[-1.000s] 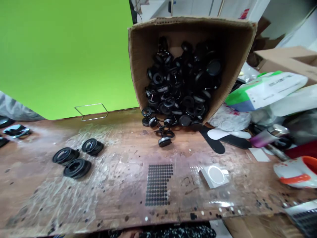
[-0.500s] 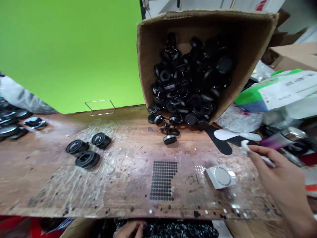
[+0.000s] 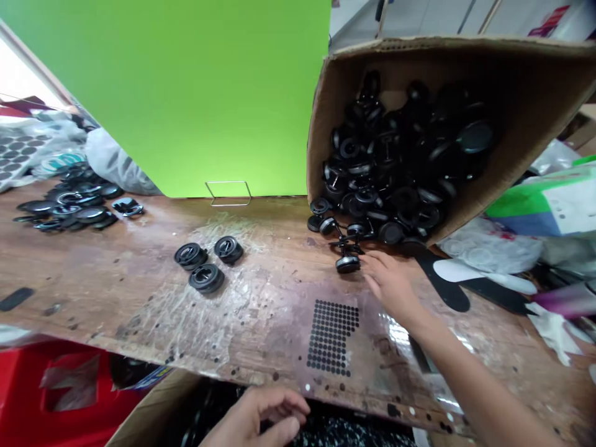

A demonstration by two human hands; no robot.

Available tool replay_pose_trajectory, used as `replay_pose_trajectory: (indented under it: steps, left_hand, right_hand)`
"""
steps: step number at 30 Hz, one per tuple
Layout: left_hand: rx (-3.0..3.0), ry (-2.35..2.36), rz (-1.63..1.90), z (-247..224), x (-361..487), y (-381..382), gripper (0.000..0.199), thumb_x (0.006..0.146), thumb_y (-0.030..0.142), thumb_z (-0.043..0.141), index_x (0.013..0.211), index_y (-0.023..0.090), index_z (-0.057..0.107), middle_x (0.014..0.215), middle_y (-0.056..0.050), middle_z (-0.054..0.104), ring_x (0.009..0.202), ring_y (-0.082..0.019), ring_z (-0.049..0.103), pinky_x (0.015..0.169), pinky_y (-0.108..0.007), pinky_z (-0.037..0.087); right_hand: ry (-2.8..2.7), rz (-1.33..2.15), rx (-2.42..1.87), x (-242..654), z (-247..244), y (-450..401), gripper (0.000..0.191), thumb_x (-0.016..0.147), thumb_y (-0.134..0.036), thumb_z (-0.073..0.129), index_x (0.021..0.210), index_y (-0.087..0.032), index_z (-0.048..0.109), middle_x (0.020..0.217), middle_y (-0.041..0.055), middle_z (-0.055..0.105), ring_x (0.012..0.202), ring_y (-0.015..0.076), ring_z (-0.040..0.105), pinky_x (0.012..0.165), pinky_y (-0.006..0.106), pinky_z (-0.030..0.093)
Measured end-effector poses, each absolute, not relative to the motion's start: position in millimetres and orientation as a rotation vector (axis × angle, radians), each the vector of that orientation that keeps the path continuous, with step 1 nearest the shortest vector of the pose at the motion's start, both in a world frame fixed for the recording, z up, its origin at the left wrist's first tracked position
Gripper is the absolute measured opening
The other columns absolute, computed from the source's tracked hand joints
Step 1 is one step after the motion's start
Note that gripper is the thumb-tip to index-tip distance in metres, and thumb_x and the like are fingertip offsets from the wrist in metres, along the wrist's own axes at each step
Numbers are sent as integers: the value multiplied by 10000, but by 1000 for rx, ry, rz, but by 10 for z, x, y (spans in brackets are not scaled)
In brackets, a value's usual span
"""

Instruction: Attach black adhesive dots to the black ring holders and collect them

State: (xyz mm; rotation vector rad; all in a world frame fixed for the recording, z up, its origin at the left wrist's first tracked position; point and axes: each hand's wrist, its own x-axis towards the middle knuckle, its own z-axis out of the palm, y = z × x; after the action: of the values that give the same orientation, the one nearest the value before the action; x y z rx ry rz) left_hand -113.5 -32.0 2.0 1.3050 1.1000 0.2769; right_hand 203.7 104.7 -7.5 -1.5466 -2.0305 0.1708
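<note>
A cardboard box (image 3: 521,149) lies tipped on its side at the back right, spilling many black round parts (image 3: 395,167) onto the wooden workbench (image 3: 116,279). My right hand (image 3: 391,282) reaches across the bench with its fingers apart, fingertips next to a loose black part (image 3: 347,264) in front of the box mouth; it holds nothing. My left hand (image 3: 261,419) rests low at the bench's near edge, fingers loosely curled and empty. A sheet of small black dots (image 3: 331,336) lies between the two hands.
Three black ring parts (image 3: 205,264) sit left of centre. A pile of flat black parts (image 3: 69,208) lies far left beside a person's grey sleeve (image 3: 116,167). Bags, white and black cut-outs (image 3: 475,273) and clutter fill the right. A green screen (image 3: 195,87) stands behind; a red crate (image 3: 56,397) is below.
My view swung left. My right hand moved from the right side, where it held a small white item, leftward to the loose black part by the box. My left hand came further into view.
</note>
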Motion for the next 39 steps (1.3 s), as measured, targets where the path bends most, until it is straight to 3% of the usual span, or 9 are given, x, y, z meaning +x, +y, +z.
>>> replay_pose_trajectory:
  steps: [5,8,11,16,21,26,31,35,39]
  left_hand:
    - [870,1003,717,24,-1032,-157,284,886,452,609,908,179,684,855,-64,706,849,-198,649,829,-322,493]
    - [533,853,940,37,-892,-42,373,910,476,568,1165,206,605,1094,-112,673,1033,-246,640,938,-393,477]
    - [352,712,1089,77,-691,91,604,894,569,534,1400,274,389,1302,-136,569,1145,-260,595,1003,-431,449]
    - [380,876,1156,58,-524,205,491,885,447,618,1279,251,399,1058,-64,657,892,-178,653,861,-361,507]
    - [766,1105,1043,-44,-706,240,463,799,525,682,1053,210,458,931,-59,680,785,-158,606,701,-263,467]
    - [980,1074,1053,-56,-797,292,551,853,673,494,1079,172,518,801,-29,616,628,-119,514,576,-232,417]
    - [865,1086,1080,5,-737,290,552,913,671,342,961,164,553,642,-5,579,567,-112,496,539,-208,411]
    - [644,1065,1034,32,-673,272,455,892,630,453,889,182,537,587,18,557,485,-116,514,470,-217,439]
    - [516,1023,976,18,-624,251,456,878,643,459,863,193,528,535,31,523,415,-104,471,361,-177,375]
  right_hand:
    - [-2062,293,-1481,1644,-55,1277,274,820,-93,501,1041,-175,642,1047,113,661,1004,257,610,925,439,492]
    - [-2037,359,-1408,1335,37,1028,243,864,-143,529,1091,-187,603,1075,88,661,1001,218,621,908,371,506]
    - [-1985,555,-1274,1039,130,651,255,889,-179,547,1135,-237,578,1112,41,660,1029,172,625,912,310,506]
    - [-1710,1007,-1319,1209,170,261,287,894,-304,577,1178,-261,565,1125,35,670,1000,169,657,884,309,533]
    - [-1668,827,-1744,1773,-67,138,149,880,-343,550,851,-217,624,806,20,670,728,178,643,683,291,522]
    - [-1968,705,-1629,1693,-269,61,170,930,-241,455,847,-211,600,857,30,627,793,179,617,728,300,488]
    - [-2166,445,-1707,1521,-361,99,202,934,-175,428,817,-191,593,846,48,610,794,187,604,743,310,471]
    - [-2226,357,-1725,1500,-398,143,197,893,-98,439,772,-192,562,812,45,597,776,186,580,727,302,448]
    - [-2221,326,-1746,1468,-394,151,173,846,-58,460,777,-202,527,790,35,573,751,194,543,699,310,424]
